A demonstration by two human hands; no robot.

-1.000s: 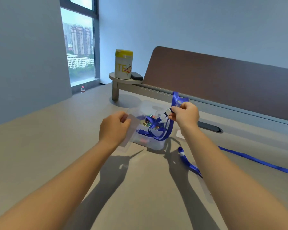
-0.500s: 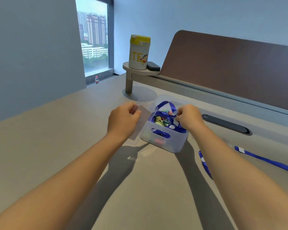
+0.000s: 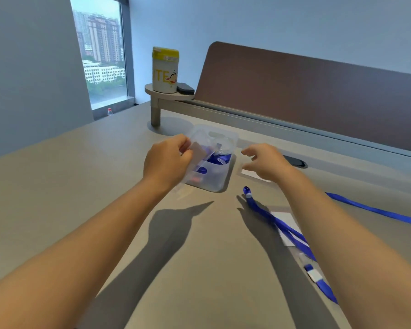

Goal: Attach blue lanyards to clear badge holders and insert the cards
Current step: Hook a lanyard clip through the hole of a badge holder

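Head view looks down on a grey table (image 3: 81,198) with a translucent plastic bin (image 3: 217,176) at its middle. Inside the bin lie coiled blue lanyards (image 3: 217,159) and, toward the far right corner, a clear round lid or cup; a small reddish item shows through the near wall, too blurred to name. The left hand (image 3: 166,162) pinches a clear badge holder (image 3: 196,154) with a pale card in it, held over the bin's left edge. The right hand (image 3: 265,162) hovers just right of the bin, fingers spread, grasping nothing. Under it a white card (image 3: 249,173) lies flat. Nearer on the right, a blue lanyard (image 3: 271,216) crosses another white card (image 3: 286,224). Far back, a yellow-lidded canister (image 3: 164,70) stands on a small shelf (image 3: 152,90).
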